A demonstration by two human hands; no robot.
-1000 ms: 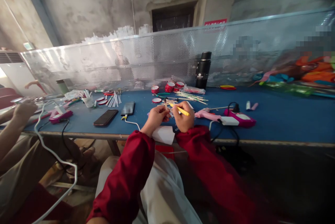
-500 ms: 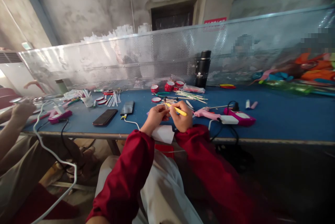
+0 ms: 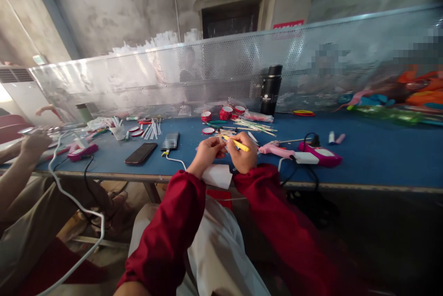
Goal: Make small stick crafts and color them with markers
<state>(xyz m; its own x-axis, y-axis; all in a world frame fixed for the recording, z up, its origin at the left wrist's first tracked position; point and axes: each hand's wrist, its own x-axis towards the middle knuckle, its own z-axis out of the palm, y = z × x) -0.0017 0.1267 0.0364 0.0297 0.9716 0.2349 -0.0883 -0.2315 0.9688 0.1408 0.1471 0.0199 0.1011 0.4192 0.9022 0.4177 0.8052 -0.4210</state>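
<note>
My right hand [image 3: 244,155] is closed round a slim yellow pen [image 3: 241,145], held slanting with its tip toward my left hand. My left hand [image 3: 207,153] is pinched close to that tip, gripping a small brownish piece too small to name. Both hands meet just above the front part of the blue table. Below the wrists, a white sheet [image 3: 217,176] hangs over the table's edge. A pink glue gun [image 3: 277,148] lies to the right of my right hand, beside a purple and white device [image 3: 320,155].
Behind my hands lie thin sticks [image 3: 254,125] and red-rimmed rolls [image 3: 226,112]. A black flask [image 3: 272,89] stands before the perforated metal screen [image 3: 221,69]. Left are a phone [image 3: 140,154], a cabled black device [image 3: 170,141] and a white cup [image 3: 118,130]. A co-worker's hand [image 3: 36,143] is at far left.
The view has shifted slightly, so everything sits a little further right. Both hands keep nearly the same pose, pen tip still by the left fingers.
</note>
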